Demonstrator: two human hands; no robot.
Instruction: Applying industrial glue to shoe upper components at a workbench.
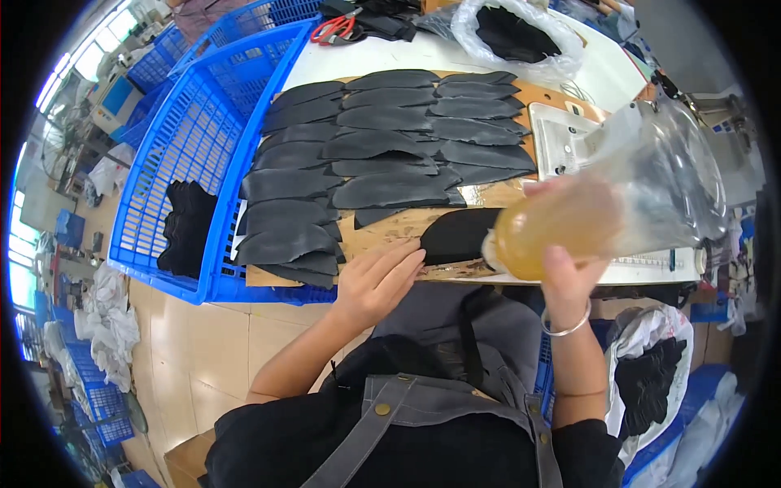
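Note:
My right hand (569, 281) is wrapped round a clear plastic bottle (675, 175) with amber liquid (545, 232) pooled toward its mouth. The bottle lies tilted nearly on its side, its neck end low over a black curved fabric piece (460, 236). At that piece's left end, the fingers of my left hand (378, 281) lie stretched out and touch it against the board. Overlapping rows of dark grey curved pieces (390, 191) cover most of the wooden board (378, 240) beyond. The bottle hides the right end of the black piece.
A blue plastic crate (183, 146) with black pieces (189, 228) stands left of the board. Behind are red-handled scissors (333, 28) and a clear bag (561, 61) of black material. A white tray (553, 130) sits right. Below it stands a white sack (622, 333) of black pieces.

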